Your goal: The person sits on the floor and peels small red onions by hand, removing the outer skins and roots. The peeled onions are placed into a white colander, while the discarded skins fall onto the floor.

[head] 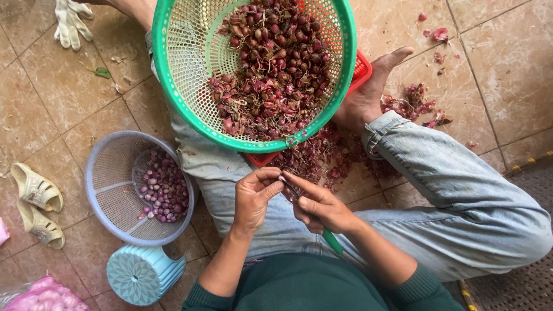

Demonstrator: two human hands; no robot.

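Left hand [253,193] pinched a shallot; right hand [319,207] gripped a knife [331,239] (few peeled, green basket [173,75] mostly full).

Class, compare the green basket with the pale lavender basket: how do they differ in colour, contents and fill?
The green basket is larger and heaped with unpeeled, dark, papery shallots; the lavender basket is smaller and holds only a small patch of peeled, glossy purple shallots. Both are round plastic mesh baskets.

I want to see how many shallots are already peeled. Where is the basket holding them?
In the head view, the grey basket with peeled shallots sits on the tiled floor at the person's left, beside the knee, below the green basket and above a pale blue stool.
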